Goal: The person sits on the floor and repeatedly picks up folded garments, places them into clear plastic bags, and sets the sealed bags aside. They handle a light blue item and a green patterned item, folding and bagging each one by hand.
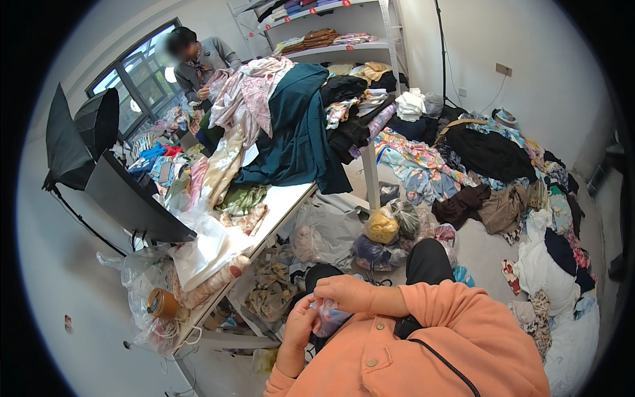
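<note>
Close to my orange jacket, both hands meet at the gathered top of a clear plastic bag [328, 317] with pale bluish contents. My left hand [299, 322] pinches the bag's edge between thumb and fingers. My right hand [342, 294] grips the bunched plastic from the other side, its fingertips close to those of my left. The lower part of the bag hangs between my hands and the jacket, partly hidden. Beyond my hands, several knotted plastic bags of cloth, one with yellow contents [382, 226], lie on the floor by a table leg.
A white table [278, 203] bears heaped garments, a dark teal cloth [297, 134], a monitor [134, 198] and a brown lidded cup [162, 303]. Garment piles [491, 154] cover the floor at right. A person [208, 59] stands behind the table near shelves [342, 47] of folded clothes.
</note>
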`<state>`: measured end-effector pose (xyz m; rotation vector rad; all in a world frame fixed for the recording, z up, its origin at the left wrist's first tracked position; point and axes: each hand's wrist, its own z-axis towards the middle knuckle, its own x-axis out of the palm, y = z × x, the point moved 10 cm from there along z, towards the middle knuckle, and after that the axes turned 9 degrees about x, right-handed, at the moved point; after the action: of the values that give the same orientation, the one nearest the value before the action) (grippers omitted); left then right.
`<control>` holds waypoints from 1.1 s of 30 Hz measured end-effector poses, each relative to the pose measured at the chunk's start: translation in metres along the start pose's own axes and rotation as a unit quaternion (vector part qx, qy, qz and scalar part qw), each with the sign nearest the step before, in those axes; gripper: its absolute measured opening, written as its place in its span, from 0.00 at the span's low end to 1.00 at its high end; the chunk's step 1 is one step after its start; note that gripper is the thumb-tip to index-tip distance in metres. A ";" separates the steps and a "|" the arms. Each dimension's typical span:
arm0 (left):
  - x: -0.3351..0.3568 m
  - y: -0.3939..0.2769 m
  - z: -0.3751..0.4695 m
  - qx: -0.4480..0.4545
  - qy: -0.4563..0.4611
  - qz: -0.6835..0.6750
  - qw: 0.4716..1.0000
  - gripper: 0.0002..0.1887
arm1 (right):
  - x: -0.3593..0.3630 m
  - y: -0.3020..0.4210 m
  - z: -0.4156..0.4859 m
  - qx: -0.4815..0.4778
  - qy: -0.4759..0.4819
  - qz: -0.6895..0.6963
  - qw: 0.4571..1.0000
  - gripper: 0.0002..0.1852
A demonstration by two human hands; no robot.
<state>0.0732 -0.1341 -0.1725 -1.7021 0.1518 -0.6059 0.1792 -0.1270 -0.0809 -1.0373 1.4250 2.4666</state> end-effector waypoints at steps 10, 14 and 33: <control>0.012 -0.004 -0.004 -0.015 0.021 0.076 0.997 0.16 | -0.009 0.019 -0.001 -0.047 -0.024 -0.110 0.993 0.13; 0.005 -0.006 -0.003 -0.004 0.007 0.061 0.998 0.15 | -0.008 0.024 -0.002 -0.068 -0.016 -0.103 0.992 0.13; 0.006 -0.056 -0.009 0.239 -0.045 0.353 0.904 0.05 | -0.009 0.017 -0.004 -0.072 0.019 -0.061 0.995 0.11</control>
<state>0.0616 -0.1319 -0.1164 -1.0813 0.4877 -0.0046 0.1812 -0.1377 -0.0642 -1.1664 1.1703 2.5036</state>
